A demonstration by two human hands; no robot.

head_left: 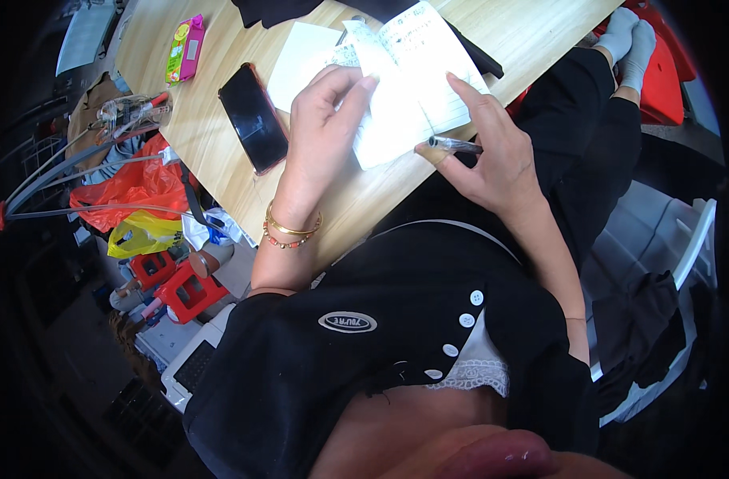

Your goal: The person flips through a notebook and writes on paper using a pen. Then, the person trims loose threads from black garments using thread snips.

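While notebook (416, 96) lies between, left hand (326, 108) gripping its edge, right hand (496, 156) holding pen (458, 145)

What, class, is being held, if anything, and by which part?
The right grip holds a pen by its right-hand portion, leaving the left end uncovered. The left grip meets the notebook at its left side; whether it pinches cannot be told.

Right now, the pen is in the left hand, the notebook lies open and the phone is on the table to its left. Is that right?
Not quite: the pen is in the right hand, as the head view shows. The notebook does lie open, with the phone on the table to its left.
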